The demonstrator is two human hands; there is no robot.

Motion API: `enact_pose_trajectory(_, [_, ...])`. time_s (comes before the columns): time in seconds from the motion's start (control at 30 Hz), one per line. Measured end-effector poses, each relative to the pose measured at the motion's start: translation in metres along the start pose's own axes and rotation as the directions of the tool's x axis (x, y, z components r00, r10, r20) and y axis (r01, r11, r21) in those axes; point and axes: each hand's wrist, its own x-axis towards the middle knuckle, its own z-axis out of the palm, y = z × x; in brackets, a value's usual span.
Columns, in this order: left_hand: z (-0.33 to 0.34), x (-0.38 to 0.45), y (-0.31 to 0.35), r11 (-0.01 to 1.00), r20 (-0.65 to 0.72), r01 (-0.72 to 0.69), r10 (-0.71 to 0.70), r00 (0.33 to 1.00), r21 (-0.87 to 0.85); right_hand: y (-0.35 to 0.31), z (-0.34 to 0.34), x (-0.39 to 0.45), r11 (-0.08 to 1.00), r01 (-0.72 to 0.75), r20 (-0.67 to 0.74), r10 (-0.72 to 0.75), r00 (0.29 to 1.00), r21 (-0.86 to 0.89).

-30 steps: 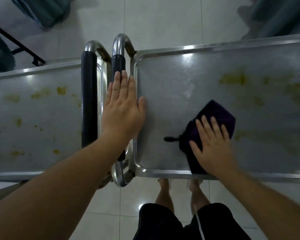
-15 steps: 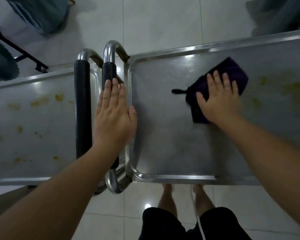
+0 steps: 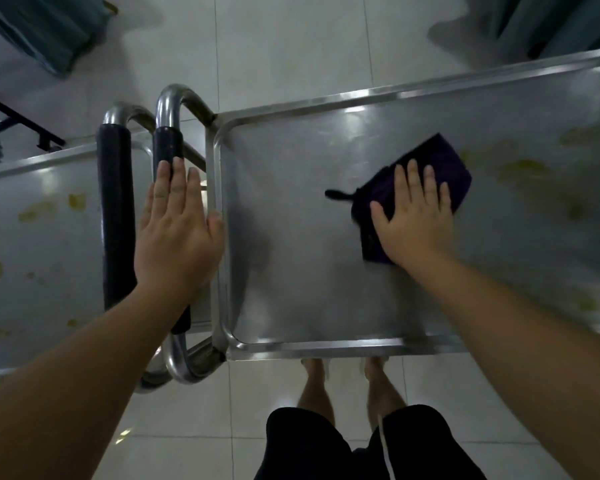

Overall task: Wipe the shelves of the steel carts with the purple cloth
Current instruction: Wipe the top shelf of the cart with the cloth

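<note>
1. The right hand (image 3: 414, 220) lies flat on the purple cloth (image 3: 430, 178), fingers straight and spread, pressing it down on the right cart's top shelf (image 3: 291, 271). It pinches nothing; the palm does the holding.
2. The cloth sits toward the middle of that shelf, folded into a rough rectangle. Its long axis runs from about 7 o'clock to 1 o'clock, in line with the forearm. A small dark loop (image 3: 336, 194) sticks out of it at 9 o'clock.
3. The relation that matters: yellowish stains (image 3: 520, 168) lie on the shelf at 2 to 3 o'clock from the cloth, just beyond its far corner, and more show near the shelf's right edge at about 4 o'clock. The steel at 9 o'clock from the cloth, toward the handles, looks free of stains. So the next stroke probably has to go rightward, and the right hand is the nearer one by far.
4. The left hand (image 3: 177, 233) rests open and flat on the right handle (image 3: 168, 147), fingers straight, its thumb against the shelf's left rim. It seems to be steadying the cart.
5. Counts: two carts, side by side; two black-padded handles, the left handle (image 3: 113, 216) untouched; one cloth; two hands.
6. The left cart's shelf (image 3: 32, 271) carries several yellowish spots and looks not yet wiped, so by this view the task is likely less than half done.
</note>
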Motion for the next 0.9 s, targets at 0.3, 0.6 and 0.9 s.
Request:
enact_pose_trajectory(0.3, [0.004,0.000,-0.002,1.000,-0.005,-0.006,0.005,1.000,-0.014,0.058,0.051,-0.163,0.993,-0.118,0.034,0.119,0.992,-0.020])
enact_pose_trajectory(0.6, [0.003,0.000,-0.006,1.000,0.007,-0.004,0.004,1.000,0.006,0.049,-0.014,0.042,0.981,-0.188,-0.044,0.190,0.981,0.040])
enact_pose_trajectory(0.9, [0.003,0.001,-0.006,0.999,-0.004,0.032,-0.032,0.999,-0.015,0.054,-0.058,0.148,0.989,-0.145,0.004,0.145,0.989,0.009])
